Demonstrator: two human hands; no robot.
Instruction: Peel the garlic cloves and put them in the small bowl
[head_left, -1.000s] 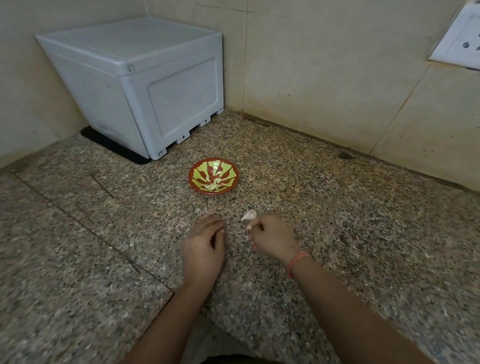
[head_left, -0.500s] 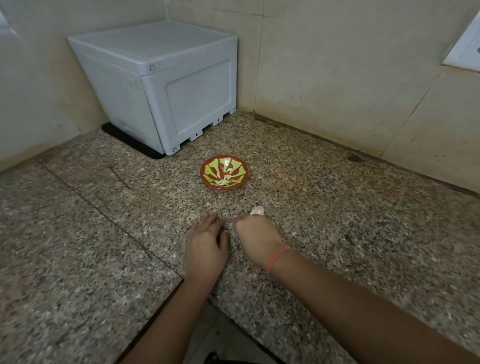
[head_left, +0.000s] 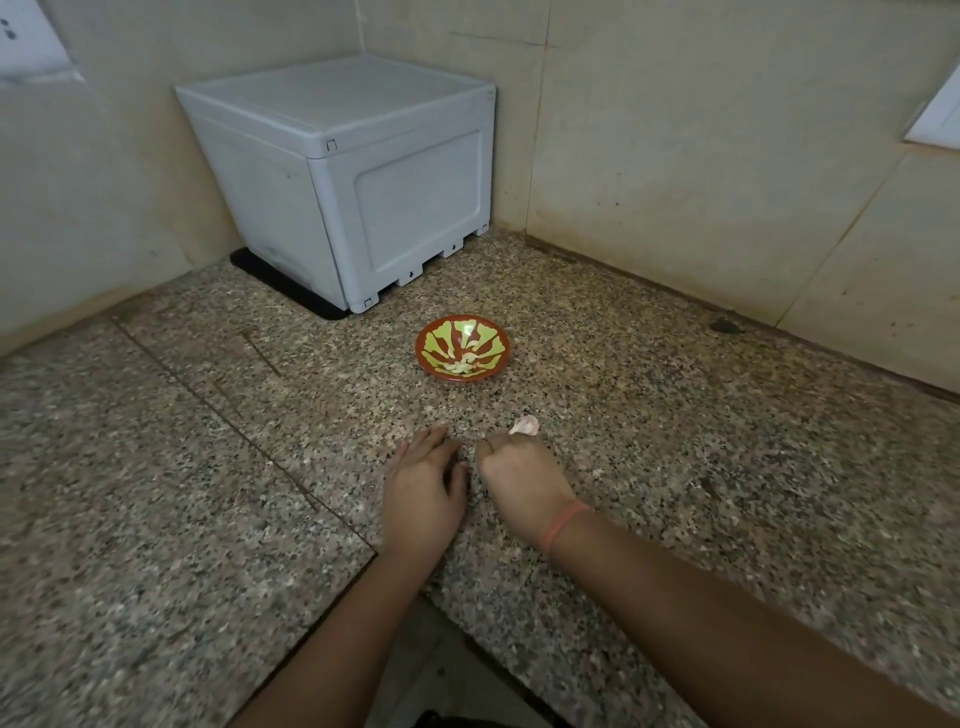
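A small red bowl (head_left: 418, 347) with a yellow-green pattern stands on the granite counter and holds a few pale peeled garlic cloves (head_left: 460, 366). In front of it, my right hand (head_left: 519, 478) is curled into a fist, knuckles up. A pinkish unpeeled garlic clove (head_left: 524, 425) pokes out just beyond its fingers, which seem to pinch it; the fingertips are hidden. My left hand (head_left: 423, 488) lies flat on the counter beside the right hand, fingers straight, holding nothing.
A white plastic box (head_left: 363, 182) fills the back corner, just behind the bowl. Tiled walls bound the counter at the back and left. The counter's front edge has an inward corner (head_left: 400, 582) under my forearms. A wall socket (head_left: 26, 41) is at top left.
My right hand has rolled knuckles-up and closed over the clove, so less of the clove shows. My left hand stays flat. The view has shifted, with the bowl a little farther off.
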